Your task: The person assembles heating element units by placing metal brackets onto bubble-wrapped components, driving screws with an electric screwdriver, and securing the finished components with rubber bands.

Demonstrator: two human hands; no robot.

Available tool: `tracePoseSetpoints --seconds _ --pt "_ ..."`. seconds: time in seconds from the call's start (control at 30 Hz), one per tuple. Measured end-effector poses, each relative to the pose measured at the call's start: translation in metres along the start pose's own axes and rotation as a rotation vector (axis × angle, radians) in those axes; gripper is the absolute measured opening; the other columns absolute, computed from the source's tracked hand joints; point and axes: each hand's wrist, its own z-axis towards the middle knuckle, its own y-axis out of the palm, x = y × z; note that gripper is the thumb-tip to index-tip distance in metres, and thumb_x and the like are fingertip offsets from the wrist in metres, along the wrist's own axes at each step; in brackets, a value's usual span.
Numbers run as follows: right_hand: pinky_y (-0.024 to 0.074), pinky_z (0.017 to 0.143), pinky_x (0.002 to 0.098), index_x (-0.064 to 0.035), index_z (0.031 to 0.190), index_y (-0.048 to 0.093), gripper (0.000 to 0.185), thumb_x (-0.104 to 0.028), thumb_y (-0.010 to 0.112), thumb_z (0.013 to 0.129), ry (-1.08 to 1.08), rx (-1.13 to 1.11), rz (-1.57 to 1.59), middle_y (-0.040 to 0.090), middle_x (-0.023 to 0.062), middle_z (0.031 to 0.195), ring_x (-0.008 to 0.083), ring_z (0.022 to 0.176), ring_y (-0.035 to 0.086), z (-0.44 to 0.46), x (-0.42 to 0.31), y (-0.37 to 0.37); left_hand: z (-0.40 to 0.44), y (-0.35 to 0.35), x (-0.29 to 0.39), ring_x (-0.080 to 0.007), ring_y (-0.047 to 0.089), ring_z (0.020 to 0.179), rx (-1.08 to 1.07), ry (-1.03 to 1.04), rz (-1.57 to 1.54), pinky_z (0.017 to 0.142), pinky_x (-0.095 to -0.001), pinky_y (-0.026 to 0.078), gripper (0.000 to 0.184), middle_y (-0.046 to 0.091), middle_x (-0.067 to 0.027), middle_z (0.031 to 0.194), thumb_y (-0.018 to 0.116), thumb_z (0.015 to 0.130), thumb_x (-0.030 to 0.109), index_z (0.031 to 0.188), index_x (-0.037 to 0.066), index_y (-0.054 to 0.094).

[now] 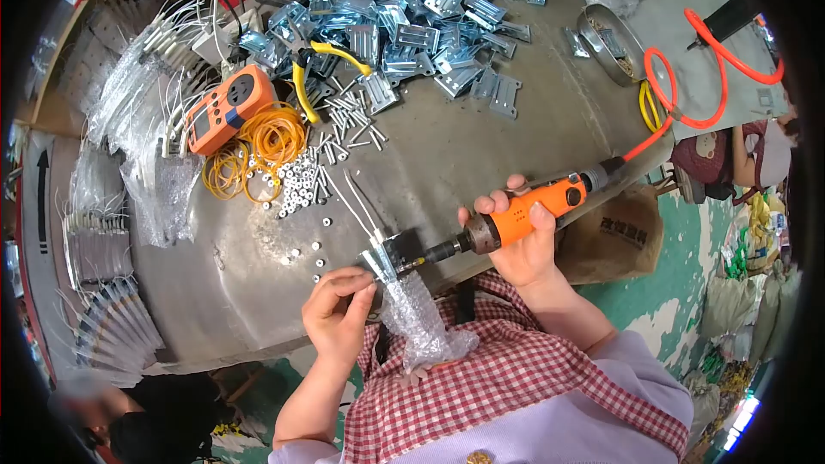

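My right hand (pixel 526 245) is wrapped round an orange electric screwdriver (pixel 537 210), which points left. Its bit reaches a small metal bracket (pixel 383 262) at the table's front edge. Two white wires (pixel 357 206) stick up from the part at the bracket, and a bubble-wrapped piece (pixel 417 314) hangs below it against the apron. My left hand (pixel 338 305) is closed in a pinch at the bracket's left side; whatever lies between its fingertips is too small to make out. White nuts (pixel 301 185) and loose screws (pixel 351 120) lie beyond the left hand.
A heap of shiny metal brackets (pixel 412 34) covers the back. Yellow-handled pliers (pixel 302 90), an orange meter (pixel 230 107) and yellow rubber bands (pixel 273 133) lie left of centre. Bubble-wrapped wired parts (pixel 159 172) line the left. A red coiled cord (pixel 662 125) trails right, near a metal tin (pixel 612 43).
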Motion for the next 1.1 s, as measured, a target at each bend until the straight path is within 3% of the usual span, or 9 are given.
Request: tracePoseSetpoints --seconds 0.4,0.47,0.5,0.57,0.6,1.03,1.1 --pt "0.0326 0.099 0.0503 -0.0163 0.114 0.045 0.038 -0.028 0.06 0.082 -0.009 -0.011 0.013 0.056 0.0051 0.094 0.0215 0.101 0.048 0.001 -0.001 0.0 0.008 0.002 0.012 -0.011 0.056 0.079 -0.037 0.014 0.034 0.068 -0.0224 0.045 0.008 0.061 -0.01 0.09 0.065 0.074 -0.005 0.081 -0.002 0.062" --pt "0.0328 0.099 0.0502 -0.0168 0.114 0.045 0.037 -0.028 0.06 0.082 0.005 -0.004 0.013 0.056 0.0048 0.093 0.0213 0.1 0.048 0.002 -0.001 0.002 0.017 -0.007 0.025 -0.0182 0.06 0.078 -0.282 -0.276 0.314 0.067 -0.028 0.047 0.016 0.06 -0.0149 0.088 0.066 0.079 0.009 0.087 -0.002 0.057" --pt "0.0329 0.098 0.0501 -0.0173 0.114 0.045 0.037 -0.028 0.061 0.081 0.008 0.006 0.017 0.056 0.0046 0.092 0.021 0.1 0.048 0.003 -0.002 0.004 0.021 -0.007 0.033 -0.0182 0.06 0.078 -0.269 -0.275 0.306 0.067 -0.028 0.047 0.016 0.06 -0.0149 0.088 0.066 0.079 0.009 0.087 -0.002 0.057" --pt "0.0334 0.098 0.0496 -0.0174 0.113 0.046 0.037 -0.028 0.061 0.081 0.019 0.005 0.01 0.056 0.0043 0.091 0.0206 0.098 0.048 0.004 0.001 0.005 0.027 -0.009 0.047 -0.0311 0.06 0.076 -0.589 -0.124 0.573 0.066 -0.0367 0.046 0.03 0.058 -0.0197 0.084 0.064 0.082 0.024 0.092 -0.001 0.05" --pt "0.034 0.097 0.049 -0.0175 0.112 0.046 0.036 -0.028 0.061 0.081 0.02 0.016 0.011 0.055 0.004 0.09 0.0201 0.096 0.048 0.004 0.003 0.004 0.028 -0.01 0.04 -0.041 0.056 0.076 -0.605 -0.101 0.558 0.065 -0.0428 0.044 0.037 0.056 -0.0219 0.081 0.062 0.082 0.031 0.095 0.0 0.046" --pt "0.037 0.093 0.0464 -0.0177 0.109 0.048 0.035 -0.029 0.062 0.079 -0.023 -0.003 0.058 0.054 0.0004 0.086 0.0178 0.091 0.049 0.008 0.007 -0.004 0.031 -0.002 0.046 -0.0287 0.056 0.063 -0.632 -0.226 0.462 0.059 -0.0361 0.045 0.034 0.054 -0.0152 0.07 0.064 0.082 0.029 0.089 0.0 0.049" --pt "0.0375 0.092 0.0468 -0.0179 0.11 0.047 0.036 -0.028 0.062 0.079 -0.02 0.008 -0.004 0.054 0.0018 0.086 0.0188 0.091 0.05 0.009 0.004 0.001 0.026 0.001 0.043 -0.0264 0.056 0.061 -0.524 -0.228 0.338 0.057 -0.0352 0.045 0.037 0.055 -0.0138 0.069 0.067 0.079 0.03 0.089 -0.001 0.049"
